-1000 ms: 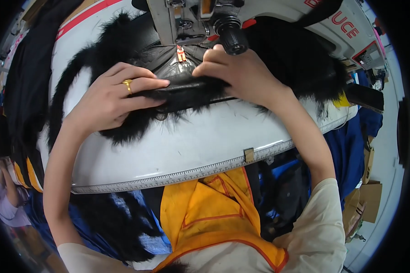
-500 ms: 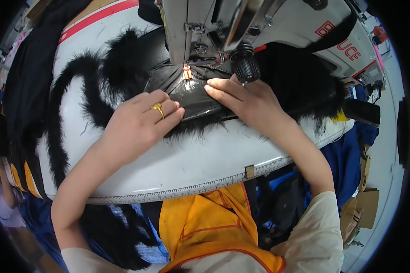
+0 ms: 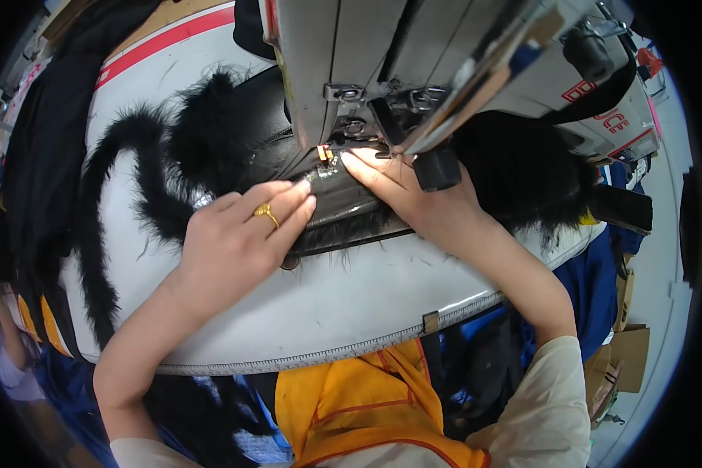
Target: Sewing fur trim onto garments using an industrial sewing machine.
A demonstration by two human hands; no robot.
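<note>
Where the shiny, smooth black cloth [image 3: 339, 199] lies under the front of the sewing machine [image 3: 351, 51], our left hand [image 3: 242, 234] rests on it, left of the machine's needle area, fingers close together. Our right hand [image 3: 417, 191] lies on its right, two fingers pointing in, partly hidden by a dark round knob [image 3: 437, 170]. Both thumbs are hard to see, so we cannot tell if either grip pinches. A fluffy black fur strip [image 3: 93, 234] curls left of the machine.

Panel [image 3: 347, 201]: plain black. Fur strip [image 3: 93, 249], nine o'clock: black. Table [image 3: 234, 327]: white, red stripe [image 3: 160, 39] between ten and eleven o'clock. Sewing machine [image 3: 312, 62]: off-white, red lettering [image 3: 610, 121] at two o'clock. Apron [image 3: 359, 382], six o'clock: orange, red-brown piping [image 3: 390, 444]. Ring [image 3: 266, 212]: gold-coloured.
</note>
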